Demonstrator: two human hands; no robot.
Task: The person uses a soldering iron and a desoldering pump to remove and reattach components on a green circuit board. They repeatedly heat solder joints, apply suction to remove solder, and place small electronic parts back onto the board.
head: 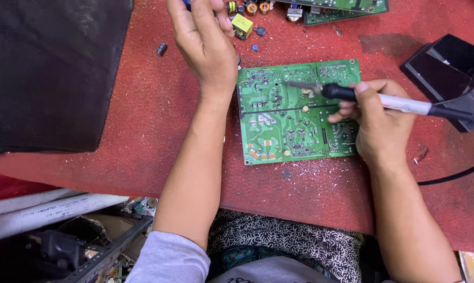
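Two green circuit boards: one (300, 112) under right hand (381, 123) gripping one soldering iron (373, 99); left hand (205, 39) pinching something small, unclear; another (336, 8) at table's (142, 105) far edge.

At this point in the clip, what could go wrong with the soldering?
1. The green circuit board lies loose on the red mat; no hand steadies it, so it may slide under the soldering iron.
2. The right hand rests on the board near the tip, risking a burn.
3. The left hand is raised near loose components and could knock them.
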